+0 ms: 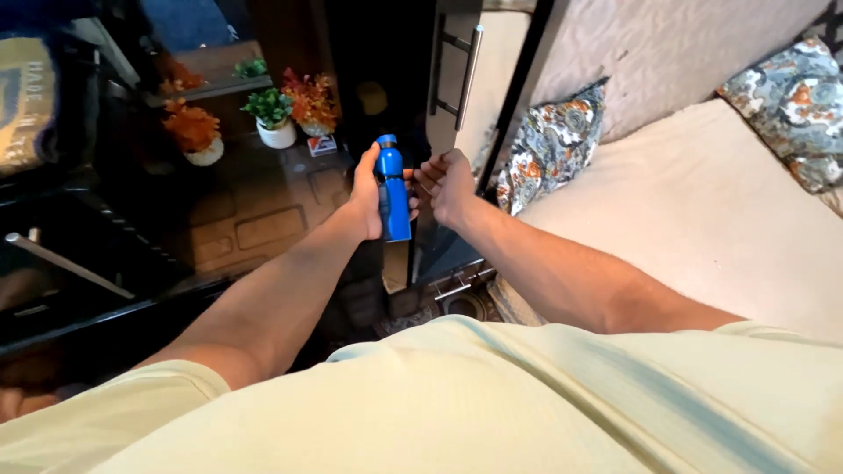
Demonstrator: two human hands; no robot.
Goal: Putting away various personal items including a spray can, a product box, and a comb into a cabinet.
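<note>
Head view had the left hand (367, 197) wrapped tight round a glossy blue metal bottle (392, 190), upright at frame centre, while the right hand (448, 186), curled closed, sat just beside it.

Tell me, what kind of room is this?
Most likely a bedroom or living room at home. A bed or couch with patterned pillows lies on the right, and potted plants stand on a dark table. The left hand holds a blue bottle.
</note>
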